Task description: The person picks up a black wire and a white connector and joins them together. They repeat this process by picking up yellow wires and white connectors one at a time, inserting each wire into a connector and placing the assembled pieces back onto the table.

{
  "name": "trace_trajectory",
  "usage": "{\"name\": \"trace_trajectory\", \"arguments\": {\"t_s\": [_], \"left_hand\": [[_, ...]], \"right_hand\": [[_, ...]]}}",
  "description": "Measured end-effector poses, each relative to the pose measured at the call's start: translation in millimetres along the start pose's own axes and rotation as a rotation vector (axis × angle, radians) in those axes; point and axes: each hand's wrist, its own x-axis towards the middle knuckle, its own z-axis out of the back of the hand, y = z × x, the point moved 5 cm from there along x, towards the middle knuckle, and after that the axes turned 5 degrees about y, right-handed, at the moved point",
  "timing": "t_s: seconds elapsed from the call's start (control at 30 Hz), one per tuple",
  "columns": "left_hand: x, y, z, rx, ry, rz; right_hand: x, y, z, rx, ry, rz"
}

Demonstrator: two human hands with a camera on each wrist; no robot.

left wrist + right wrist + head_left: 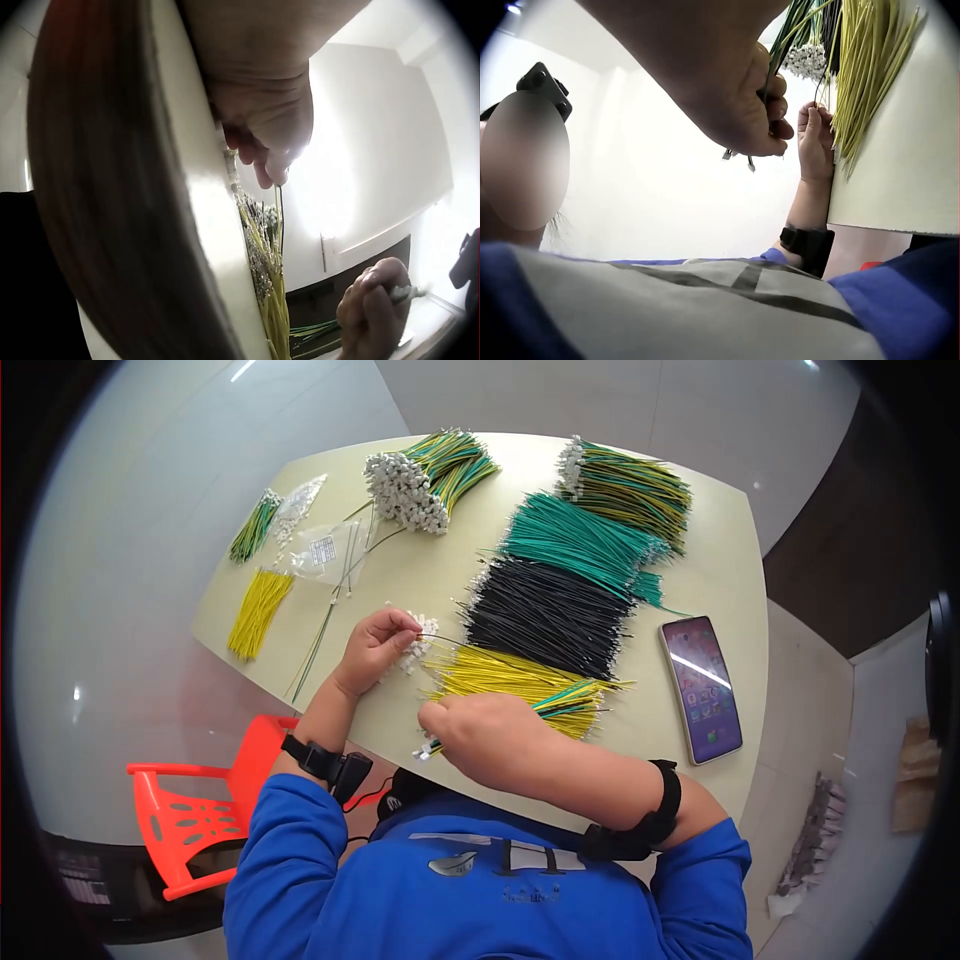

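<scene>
In the head view the left hand [374, 650] pinches one end of a dark wire [445, 640] above a small heap of white connectors [422, 644]. The right hand [490, 732], its fingers curled, grips a few green, yellow and black wires [568, 700]; white connectors [428, 748] stick out below its fingers. Yellow wires [500, 676] lie just beyond the right hand. In the right wrist view the right hand [739, 105] grips the wires, and the left hand [816, 146] holds the dark wire by thumb and finger.
Black wires [545, 618], green wires [580, 538] and mixed bundles [635, 490] lie across the table. A large connector bundle [410, 490] stands at the back. A phone [702, 690] lies right; a plastic bag [325, 552] and yellow wires [260, 612] lie left. A red chair [200, 800] stands beside the table.
</scene>
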Motion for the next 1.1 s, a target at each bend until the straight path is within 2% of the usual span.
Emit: {"name": "trace_trajectory", "arguments": {"t_s": [0.23, 0.33, 0.5, 0.6, 0.67, 1.0, 1.03, 1.1], "left_hand": [[1, 6, 3, -0.025, 0.020, 0.004], [3, 8, 5, -0.022, 0.010, -0.055], [3, 5, 1, -0.059, 0.009, -0.091], [5, 0, 1, 0.149, 0.012, -0.214], [3, -2, -2, 0.137, 0.037, -0.210], [4, -18, -11, 0.037, 0.102, -0.230], [4, -16, -9, 0.048, 0.073, -0.218], [4, -10, -10, -0.019, 0.147, -0.153]], "right_hand": [[7, -16, 0, -0.121, -0.034, -0.104], [5, -26, -1, -0.135, -0.047, -0.188], [24, -21, 9, -0.179, -0.173, -0.248], [35, -19, 16, -0.228, -0.247, -0.286], [42, -18, 23, -0.248, -0.281, -0.312], [49, -40, 16, -0.194, -0.370, -0.281], [47, -43, 15, -0.174, -0.407, -0.253], [47, -46, 13, -0.123, -0.434, -0.200]]}}
